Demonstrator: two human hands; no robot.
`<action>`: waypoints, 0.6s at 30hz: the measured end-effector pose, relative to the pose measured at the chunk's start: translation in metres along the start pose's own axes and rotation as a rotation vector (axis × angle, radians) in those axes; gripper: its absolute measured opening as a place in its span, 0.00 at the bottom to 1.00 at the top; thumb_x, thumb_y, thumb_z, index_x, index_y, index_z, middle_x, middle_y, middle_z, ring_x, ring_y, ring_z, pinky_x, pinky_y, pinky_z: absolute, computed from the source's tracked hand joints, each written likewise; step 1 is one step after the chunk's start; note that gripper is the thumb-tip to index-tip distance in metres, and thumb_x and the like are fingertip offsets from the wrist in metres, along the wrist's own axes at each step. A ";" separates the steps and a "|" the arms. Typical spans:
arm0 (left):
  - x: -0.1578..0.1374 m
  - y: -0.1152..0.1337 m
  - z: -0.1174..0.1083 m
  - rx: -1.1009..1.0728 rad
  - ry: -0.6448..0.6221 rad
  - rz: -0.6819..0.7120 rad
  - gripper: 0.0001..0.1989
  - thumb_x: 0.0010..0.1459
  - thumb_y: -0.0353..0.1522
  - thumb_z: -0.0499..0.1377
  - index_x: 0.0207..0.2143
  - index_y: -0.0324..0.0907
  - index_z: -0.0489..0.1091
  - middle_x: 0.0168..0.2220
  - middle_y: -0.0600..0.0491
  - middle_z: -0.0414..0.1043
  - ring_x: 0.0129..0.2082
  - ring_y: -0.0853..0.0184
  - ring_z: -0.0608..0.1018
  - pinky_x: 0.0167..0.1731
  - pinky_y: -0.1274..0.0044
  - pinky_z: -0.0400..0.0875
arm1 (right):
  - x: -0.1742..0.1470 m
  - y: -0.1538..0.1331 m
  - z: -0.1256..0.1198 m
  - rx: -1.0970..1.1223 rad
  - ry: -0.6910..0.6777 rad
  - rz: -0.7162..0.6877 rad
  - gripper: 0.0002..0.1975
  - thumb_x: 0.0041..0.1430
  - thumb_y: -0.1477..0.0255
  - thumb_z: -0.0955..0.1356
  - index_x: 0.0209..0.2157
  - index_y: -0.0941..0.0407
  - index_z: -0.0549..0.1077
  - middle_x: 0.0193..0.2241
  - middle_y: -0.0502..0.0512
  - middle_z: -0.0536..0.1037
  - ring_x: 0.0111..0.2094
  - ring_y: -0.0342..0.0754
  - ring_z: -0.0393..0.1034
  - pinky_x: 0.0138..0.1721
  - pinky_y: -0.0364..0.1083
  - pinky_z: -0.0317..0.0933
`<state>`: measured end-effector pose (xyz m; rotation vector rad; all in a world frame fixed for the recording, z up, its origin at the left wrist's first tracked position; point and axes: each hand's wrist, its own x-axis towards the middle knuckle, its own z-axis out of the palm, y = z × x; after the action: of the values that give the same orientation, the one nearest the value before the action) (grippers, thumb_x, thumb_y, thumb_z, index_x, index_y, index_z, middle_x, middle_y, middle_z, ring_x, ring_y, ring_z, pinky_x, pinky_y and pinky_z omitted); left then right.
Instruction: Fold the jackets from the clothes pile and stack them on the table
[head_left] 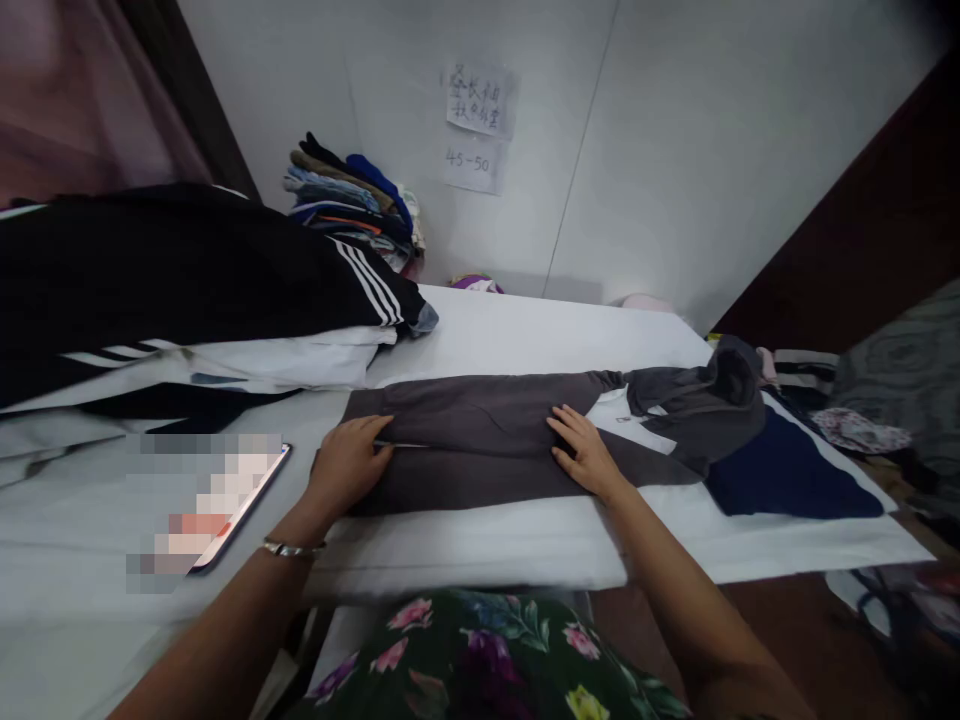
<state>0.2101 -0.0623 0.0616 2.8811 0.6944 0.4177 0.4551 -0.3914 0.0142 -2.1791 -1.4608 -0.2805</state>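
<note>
A dark grey hooded sweatshirt (480,420) lies folded into a long strip on the white table, its hood at the right end. Part of a white print shows near the hood. My left hand (351,460) rests on the strip's left end, fingers flat along the cloth and the thumb apart. Further right, my right hand (585,452) lies on the fabric beside the white print with its fingers spread. Neither hand grips the cloth. Under the hood end sits a dark navy garment (795,465).
Left of me, black clothing with white stripes (225,270) is heaped on the white table (555,325). A phone (247,510), partly blurred out, lies near my left forearm. Folded clothes (352,205) are stacked by the wall, below handwritten paper signs (480,100). More clothes (862,430) lie at right.
</note>
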 end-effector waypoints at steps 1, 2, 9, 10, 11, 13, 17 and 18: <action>0.001 0.003 -0.002 0.008 -0.007 -0.003 0.21 0.52 0.33 0.53 0.49 0.40 0.72 0.50 0.46 0.73 0.51 0.56 0.73 0.52 0.65 0.65 | 0.001 -0.003 0.001 0.005 -0.023 -0.019 0.25 0.61 0.69 0.64 0.60 0.54 0.63 0.62 0.59 0.60 0.65 0.55 0.49 0.61 0.61 0.50; 0.002 0.006 -0.005 0.012 -0.009 -0.003 0.20 0.52 0.31 0.52 0.47 0.41 0.73 0.49 0.47 0.74 0.50 0.56 0.73 0.52 0.65 0.65 | 0.001 -0.005 0.002 0.006 -0.036 -0.025 0.25 0.60 0.70 0.64 0.60 0.54 0.64 0.62 0.59 0.61 0.64 0.55 0.50 0.61 0.61 0.51; 0.005 0.009 -0.007 -0.052 0.066 -0.005 0.17 0.52 0.25 0.50 0.36 0.43 0.77 0.48 0.49 0.75 0.51 0.58 0.73 0.56 0.61 0.60 | 0.001 -0.004 0.007 -0.020 0.048 -0.072 0.17 0.63 0.73 0.61 0.51 0.54 0.71 0.58 0.60 0.67 0.62 0.56 0.56 0.58 0.62 0.55; 0.005 0.006 -0.006 -0.098 0.006 -0.007 0.17 0.51 0.25 0.50 0.35 0.44 0.77 0.47 0.50 0.76 0.51 0.59 0.73 0.56 0.62 0.60 | 0.001 -0.003 0.007 -0.013 0.059 -0.091 0.17 0.62 0.74 0.61 0.51 0.54 0.71 0.58 0.60 0.68 0.62 0.56 0.56 0.58 0.63 0.56; 0.005 0.001 -0.007 -0.158 -0.059 -0.008 0.17 0.49 0.25 0.51 0.35 0.44 0.77 0.47 0.51 0.76 0.51 0.60 0.74 0.56 0.64 0.61 | 0.001 -0.002 0.008 -0.004 0.062 -0.107 0.17 0.61 0.74 0.61 0.51 0.54 0.71 0.57 0.60 0.68 0.61 0.56 0.57 0.57 0.63 0.57; 0.007 -0.007 -0.013 -0.294 -0.140 -0.035 0.18 0.49 0.26 0.51 0.39 0.45 0.76 0.47 0.53 0.76 0.50 0.63 0.74 0.55 0.70 0.64 | 0.001 -0.002 0.009 0.019 0.054 -0.126 0.19 0.60 0.75 0.60 0.52 0.53 0.70 0.57 0.60 0.69 0.60 0.56 0.59 0.56 0.63 0.59; 0.023 -0.014 -0.034 -0.383 -0.113 -0.126 0.20 0.59 0.36 0.48 0.47 0.39 0.72 0.49 0.50 0.75 0.50 0.63 0.74 0.52 0.74 0.66 | 0.000 -0.001 0.012 0.058 0.036 -0.111 0.21 0.59 0.73 0.61 0.54 0.47 0.68 0.57 0.58 0.68 0.60 0.56 0.60 0.56 0.63 0.61; 0.032 -0.013 -0.038 -0.362 -0.100 -0.134 0.22 0.60 0.37 0.46 0.48 0.37 0.72 0.50 0.48 0.74 0.51 0.62 0.74 0.53 0.73 0.65 | 0.000 -0.001 0.012 0.061 0.032 -0.102 0.21 0.59 0.72 0.62 0.54 0.46 0.68 0.58 0.58 0.68 0.60 0.56 0.60 0.56 0.62 0.61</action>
<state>0.2202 -0.0329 0.1021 2.4823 0.7072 0.3392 0.4530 -0.3853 0.0039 -2.0468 -1.5457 -0.3006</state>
